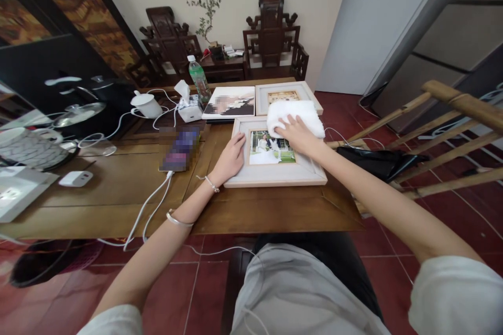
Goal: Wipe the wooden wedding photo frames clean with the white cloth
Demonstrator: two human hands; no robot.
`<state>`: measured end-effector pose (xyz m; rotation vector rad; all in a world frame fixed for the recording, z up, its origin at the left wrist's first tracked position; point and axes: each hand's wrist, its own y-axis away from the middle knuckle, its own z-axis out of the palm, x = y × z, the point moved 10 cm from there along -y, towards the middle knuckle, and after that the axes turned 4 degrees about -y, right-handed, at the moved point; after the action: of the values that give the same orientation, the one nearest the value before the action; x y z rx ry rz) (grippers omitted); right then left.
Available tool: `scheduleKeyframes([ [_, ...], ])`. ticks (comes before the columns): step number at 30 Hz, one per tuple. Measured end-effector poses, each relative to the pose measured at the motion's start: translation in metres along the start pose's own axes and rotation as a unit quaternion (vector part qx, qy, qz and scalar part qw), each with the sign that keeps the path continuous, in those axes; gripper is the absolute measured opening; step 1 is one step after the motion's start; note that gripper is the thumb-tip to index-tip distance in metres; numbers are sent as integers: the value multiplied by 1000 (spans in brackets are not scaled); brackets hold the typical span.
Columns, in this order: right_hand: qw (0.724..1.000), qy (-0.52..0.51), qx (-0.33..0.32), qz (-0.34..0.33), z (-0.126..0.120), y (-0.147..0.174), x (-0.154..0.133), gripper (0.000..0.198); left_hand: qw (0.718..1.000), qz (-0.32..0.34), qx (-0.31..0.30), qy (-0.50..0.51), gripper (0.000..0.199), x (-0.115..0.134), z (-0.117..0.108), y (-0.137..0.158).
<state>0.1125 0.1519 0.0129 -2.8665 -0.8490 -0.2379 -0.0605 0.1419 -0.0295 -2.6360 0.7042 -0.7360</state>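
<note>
A light wooden picture frame (275, 182) with a wedding photo lies flat near the table's front edge. My left hand (230, 158) grips its left side, thumb and fingers closed at the border. My right hand (295, 132) is closed on a folded white towel (308, 111), pressing it against the upper right of the frame. The towel covers part of the photo's top and the frame's far edge. Just behind lies a second pale frame (311, 91), partly under the towel. To its left is a photo book or panel (234, 92) with a partly blurred picture.
On the wooden table (251, 214), a phone (181, 151) with a white cable lies left of my left hand. Beyond stand a tissue box (190, 109), a green-labelled bottle (199, 79) and a lidded white cup (146, 104). A bamboo chair (448, 144) stands right.
</note>
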Motion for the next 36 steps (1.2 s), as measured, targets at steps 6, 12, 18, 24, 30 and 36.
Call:
scheduleKeyframes([
  [6,994,-43,-76,-72,-26,77,-58,61,1000,-9,14,2,47,0,0,0],
  [12,978,-124,-110,-128,-64,132,-110,52,999,1,-7,-39,48,0,4,-1],
  [18,989,-109,-90,-38,-24,88,-77,69,997,35,-24,-68,49,1,8,-1],
  [24,997,-67,3,30,-5,11,-7,75,996,47,-31,-72,49,-2,9,0],
  [30,997,-54,-51,30,-2,13,-20,70,998,32,-14,-57,49,-5,7,0],
  [36,976,-116,-177,-60,-40,93,-82,55,998,21,-20,-63,50,-1,6,-2],
])
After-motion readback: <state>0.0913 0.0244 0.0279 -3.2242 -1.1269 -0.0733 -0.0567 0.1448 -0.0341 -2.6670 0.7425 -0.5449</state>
